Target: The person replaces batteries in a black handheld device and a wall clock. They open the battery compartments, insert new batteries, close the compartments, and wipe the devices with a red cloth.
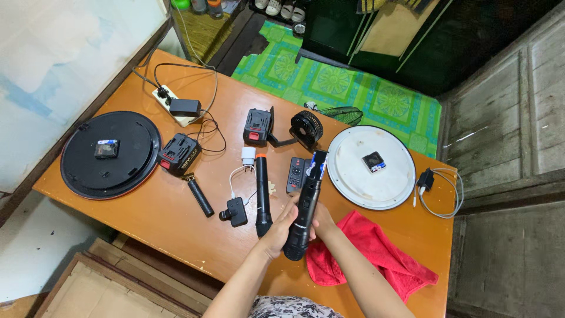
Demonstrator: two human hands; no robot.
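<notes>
Black torch point(306, 206), gripped by both hands, points away, tilted slightly right.

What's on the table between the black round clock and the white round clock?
Between the black clock and white clock, the head view shows two battery packs, a trimmer, a microphone and a remote.

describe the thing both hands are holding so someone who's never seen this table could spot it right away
On the orange wooden table, look at the near edge just left of the red cloth. There the left hand and right hand grip a long black flashlight, pointing away from the person. Unlike the slimmer black microphone lying to its left, it is thicker, lifted, and has a bluish reflective head.
</notes>
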